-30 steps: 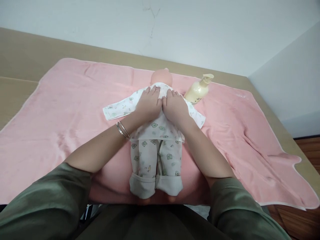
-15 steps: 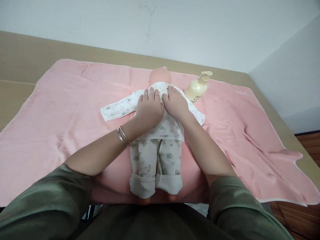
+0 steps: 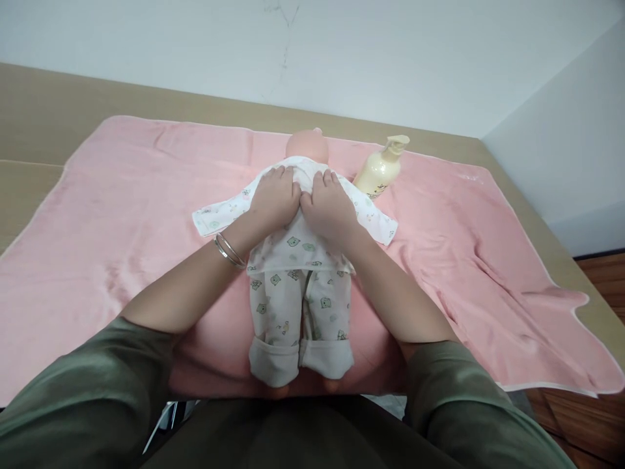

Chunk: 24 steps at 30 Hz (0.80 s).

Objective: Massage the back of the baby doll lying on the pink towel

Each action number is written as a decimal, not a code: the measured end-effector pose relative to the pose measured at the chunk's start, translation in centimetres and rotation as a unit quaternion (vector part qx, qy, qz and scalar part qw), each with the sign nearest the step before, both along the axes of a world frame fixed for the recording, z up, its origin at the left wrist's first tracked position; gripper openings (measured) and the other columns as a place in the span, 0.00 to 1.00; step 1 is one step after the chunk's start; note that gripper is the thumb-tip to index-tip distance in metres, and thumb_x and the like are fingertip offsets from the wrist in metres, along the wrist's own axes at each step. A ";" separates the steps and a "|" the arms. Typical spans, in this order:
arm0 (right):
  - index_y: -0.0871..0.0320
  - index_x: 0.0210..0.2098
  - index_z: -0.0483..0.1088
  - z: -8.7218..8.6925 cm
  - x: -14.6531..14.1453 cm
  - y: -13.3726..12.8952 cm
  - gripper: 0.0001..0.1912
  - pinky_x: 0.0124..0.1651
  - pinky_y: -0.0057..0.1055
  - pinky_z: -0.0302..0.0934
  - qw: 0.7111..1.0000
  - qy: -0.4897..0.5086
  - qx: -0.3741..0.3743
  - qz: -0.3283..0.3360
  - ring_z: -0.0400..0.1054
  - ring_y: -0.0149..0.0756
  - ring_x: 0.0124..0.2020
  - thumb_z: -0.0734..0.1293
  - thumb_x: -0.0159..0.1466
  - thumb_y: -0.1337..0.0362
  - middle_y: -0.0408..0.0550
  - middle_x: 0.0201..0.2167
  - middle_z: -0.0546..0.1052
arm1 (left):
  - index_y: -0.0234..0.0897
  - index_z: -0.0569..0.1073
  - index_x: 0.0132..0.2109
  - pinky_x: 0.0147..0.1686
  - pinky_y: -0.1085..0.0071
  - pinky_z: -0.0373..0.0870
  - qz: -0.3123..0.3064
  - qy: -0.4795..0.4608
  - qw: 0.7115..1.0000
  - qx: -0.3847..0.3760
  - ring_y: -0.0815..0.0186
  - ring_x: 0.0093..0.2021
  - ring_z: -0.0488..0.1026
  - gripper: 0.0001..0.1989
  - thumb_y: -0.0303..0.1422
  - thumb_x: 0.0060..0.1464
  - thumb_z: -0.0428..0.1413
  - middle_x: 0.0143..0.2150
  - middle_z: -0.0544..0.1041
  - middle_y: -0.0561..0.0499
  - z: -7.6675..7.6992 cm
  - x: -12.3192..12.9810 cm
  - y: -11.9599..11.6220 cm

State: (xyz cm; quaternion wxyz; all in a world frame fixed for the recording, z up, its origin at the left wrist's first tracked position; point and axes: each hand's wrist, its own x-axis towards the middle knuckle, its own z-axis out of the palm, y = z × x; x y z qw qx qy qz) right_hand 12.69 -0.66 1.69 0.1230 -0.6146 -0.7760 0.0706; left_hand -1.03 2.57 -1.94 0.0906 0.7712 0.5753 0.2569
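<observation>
A baby doll (image 3: 307, 144) lies with its head toward the wall and its feet toward me. It wears a white printed top (image 3: 293, 244) and matching trousers (image 3: 325, 306) with rolled-up cuffs. My left hand (image 3: 276, 198) rests on the upper left of the top, fingers bent a little over the cloth. Beside it, my right hand (image 3: 329, 205) lies on the upper right of the top, its fingers extended toward the doll's head. The two thumbs almost meet at the middle. Neither hand holds anything that I can see.
A pink blanket (image 3: 146, 195) lies under the doll and covers most of the wooden table (image 3: 58, 104). Right of the doll's head, a cream pump bottle (image 3: 379, 170) leans on the blanket. Behind the table is a white wall.
My left hand has shifted left and its fingers have drawn in slightly. My right hand has moved a little left and turned, with its thumb now pointing inward. The view has shifted slightly.
</observation>
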 end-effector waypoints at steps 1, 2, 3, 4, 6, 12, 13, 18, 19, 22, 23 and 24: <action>0.85 0.73 0.53 -0.2 0.4 0.8 0.36 0.81 0.55 0.43 1.000 0.010 -0.012 -0.003 0.47 0.61 0.80 0.52 0.73 0.62 0.76 0.76 0.56 | 0.26 0.67 0.67 0.74 0.40 0.58 -0.001 0.001 1.000 0.009 0.44 0.74 0.64 0.27 0.33 0.68 0.40 0.70 0.70 0.28 -0.2 0.2 -0.6; 0.84 0.73 0.52 -0.3 0.8 1.5 0.36 0.82 0.53 0.42 0.999 0.023 -0.026 -0.009 0.46 0.60 0.80 0.53 0.73 0.62 0.75 0.76 0.55 | 0.26 0.65 0.69 0.74 0.38 0.56 -0.004 0.002 1.000 0.015 0.43 0.75 0.62 0.28 0.34 0.68 0.41 0.71 0.68 0.27 -0.3 0.5 -1.2; 0.83 0.73 0.52 -0.4 1.3 2.2 0.37 0.82 0.52 0.41 0.998 0.036 -0.039 -0.017 0.45 0.59 0.80 0.53 0.74 0.60 0.74 0.77 0.54 | 0.26 0.65 0.69 0.74 0.36 0.56 -0.011 0.004 1.000 0.018 0.42 0.76 0.61 0.28 0.35 0.68 0.42 0.72 0.67 0.27 -0.3 0.7 -1.8; 0.82 0.74 0.51 -0.4 1.6 2.7 0.37 0.82 0.51 0.41 0.997 0.048 -0.050 -0.025 0.44 0.59 0.81 0.53 0.74 0.59 0.73 0.78 0.53 | 0.27 0.65 0.69 0.73 0.36 0.57 -0.019 0.006 1.000 0.021 0.41 0.76 0.61 0.28 0.35 0.68 0.43 0.72 0.67 0.26 -0.2 0.9 -2.5; 0.80 0.75 0.50 -0.4 2.0 3.2 0.37 0.82 0.50 0.39 0.997 0.053 -0.055 -0.027 0.43 0.57 0.81 0.54 0.75 0.58 0.71 0.78 0.51 | 0.27 0.66 0.69 0.72 0.36 0.58 -0.028 0.015 0.999 0.024 0.40 0.75 0.62 0.28 0.34 0.67 0.43 0.71 0.69 0.26 0.3 1.3 -3.4; 0.76 0.65 0.65 0.4 1.0 1.1 0.29 0.73 0.56 0.57 0.999 -0.020 0.013 -0.027 0.65 0.62 0.68 0.52 0.76 0.59 0.73 0.65 0.72 | 0.25 0.76 0.54 0.70 0.43 0.64 -0.065 0.070 0.995 0.005 0.41 0.65 0.71 0.22 0.27 0.61 0.42 0.58 0.78 0.27 2.2 0.9 -2.2; 0.76 0.62 0.67 0.5 0.6 0.5 0.28 0.70 0.56 0.60 0.999 -0.033 0.025 -0.030 0.69 0.63 0.64 0.51 0.76 0.59 0.73 0.60 0.75 | 0.25 0.76 0.53 0.68 0.44 0.66 -0.052 0.061 0.997 -0.012 0.41 0.64 0.73 0.22 0.28 0.61 0.43 0.58 0.78 0.27 2.4 0.6 -1.6; 0.79 0.69 0.61 0.0 -1.3 -2.6 0.31 0.67 0.55 0.63 0.995 -0.071 0.061 -0.026 0.66 0.68 0.67 0.52 0.75 0.62 0.78 0.64 0.71 | 0.36 0.77 0.48 0.57 0.52 0.76 -0.002 -0.023 0.998 -0.064 0.50 0.51 0.77 0.19 0.32 0.61 0.43 0.52 0.83 0.39 2.4 -0.7 0.5; 0.79 0.70 0.59 -0.1 -1.4 -2.8 0.31 0.69 0.56 0.63 0.995 -0.074 0.066 -0.021 0.64 0.68 0.68 0.52 0.75 0.62 0.78 0.66 0.69 | 0.37 0.77 0.46 0.55 0.53 0.76 -0.003 -0.027 0.998 -0.061 0.51 0.50 0.78 0.18 0.32 0.62 0.43 0.51 0.83 0.40 2.2 -0.8 0.6; 0.76 0.69 0.62 -0.3 -0.7 -2.0 0.30 0.74 0.57 0.58 0.996 -0.058 0.058 0.015 0.62 0.64 0.71 0.52 0.73 0.65 0.73 0.67 0.70 | 0.33 0.77 0.50 0.64 0.48 0.71 -0.018 0.014 1.000 -0.015 0.47 0.59 0.75 0.19 0.30 0.63 0.42 0.57 0.79 0.34 1.3 -0.5 0.0; 0.76 0.68 0.63 -0.2 -0.2 -1.2 0.29 0.76 0.56 0.55 0.997 -0.047 0.047 0.032 0.61 0.62 0.72 0.51 0.73 0.66 0.71 0.67 0.70 | 0.30 0.76 0.51 0.67 0.45 0.66 -0.029 0.039 0.999 0.002 0.44 0.63 0.72 0.20 0.29 0.63 0.42 0.60 0.77 0.31 1.1 -0.3 -0.5; 0.76 0.67 0.64 -0.2 0.4 -0.3 0.29 0.78 0.54 0.52 0.998 -0.034 0.032 0.045 0.60 0.60 0.74 0.50 0.73 0.67 0.69 0.68 0.70 | 0.27 0.76 0.52 0.70 0.42 0.62 -0.038 0.060 0.997 0.015 0.41 0.66 0.69 0.21 0.28 0.64 0.41 0.62 0.75 0.28 1.0 0.0 -1.0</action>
